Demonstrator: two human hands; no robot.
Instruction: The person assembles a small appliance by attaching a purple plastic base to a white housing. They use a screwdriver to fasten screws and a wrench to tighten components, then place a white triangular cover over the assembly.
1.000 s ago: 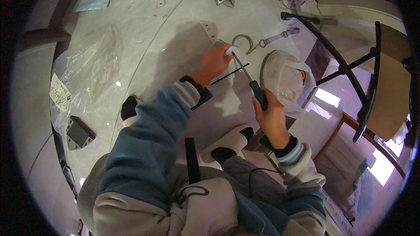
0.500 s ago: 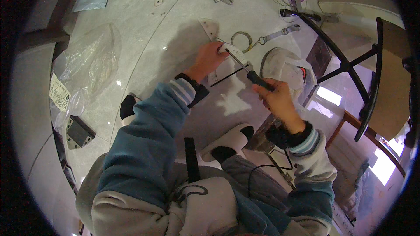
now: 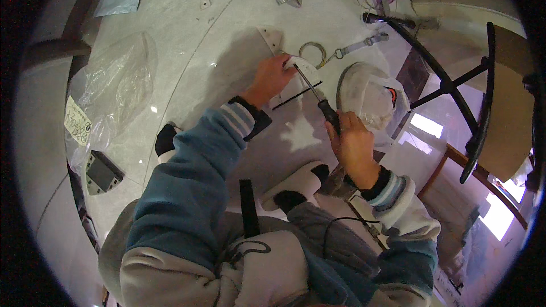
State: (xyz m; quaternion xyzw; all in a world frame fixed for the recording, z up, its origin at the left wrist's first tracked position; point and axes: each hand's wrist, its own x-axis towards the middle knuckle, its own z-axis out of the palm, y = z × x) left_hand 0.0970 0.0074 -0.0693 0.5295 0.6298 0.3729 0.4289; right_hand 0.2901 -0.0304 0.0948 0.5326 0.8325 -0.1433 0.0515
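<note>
Here, the right hand (image 3: 354, 143) grips a screwdriver (image 3: 319, 99), tip on a white bracket (image 3: 305, 71) pinned by the left hand (image 3: 272, 77) on the floor (image 3: 187, 51)

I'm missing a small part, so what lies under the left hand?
The left hand presses on a small white plate on the pale floor; the screwdriver tip meets it. Anything beneath the palm is covered.
</note>
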